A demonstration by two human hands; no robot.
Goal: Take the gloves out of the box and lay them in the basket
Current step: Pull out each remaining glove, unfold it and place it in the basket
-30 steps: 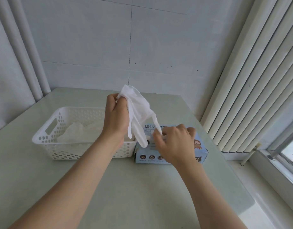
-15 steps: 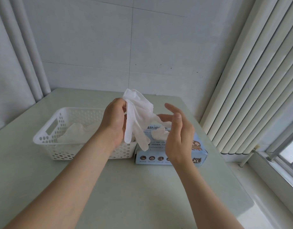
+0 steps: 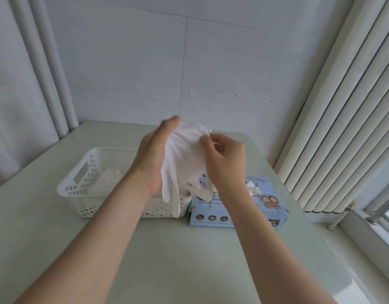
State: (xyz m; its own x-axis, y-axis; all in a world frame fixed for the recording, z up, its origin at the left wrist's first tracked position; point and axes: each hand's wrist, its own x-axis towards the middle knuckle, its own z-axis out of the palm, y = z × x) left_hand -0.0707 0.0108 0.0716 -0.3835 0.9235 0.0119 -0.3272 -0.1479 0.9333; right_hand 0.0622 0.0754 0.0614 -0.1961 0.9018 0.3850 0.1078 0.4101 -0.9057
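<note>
A white glove [image 3: 184, 154] hangs above the gap between basket and box, its fingers dangling down. My left hand [image 3: 153, 154] stands behind it with straight fingers pointing up, the glove lying against its palm side; its thumb is hidden. My right hand [image 3: 224, 159] pinches the glove's upper edge. The white perforated basket [image 3: 79, 172] sits at the left with another pale glove [image 3: 105, 181] inside. The light blue glove box [image 3: 239, 213] stands right beside the basket, and a white glove tuft [image 3: 252, 188] pokes out of its top.
Basket and box rest on a pale green table [image 3: 167, 260] set against a tiled wall. Vertical blinds [image 3: 331, 128] and a window sill run along the right side, close to the table's right edge. Grey pipes stand in the back left corner.
My right hand rose from the box to the glove's top edge and now pinches it. My left hand's fingers straightened, and the glove is spread wider between both hands.
</note>
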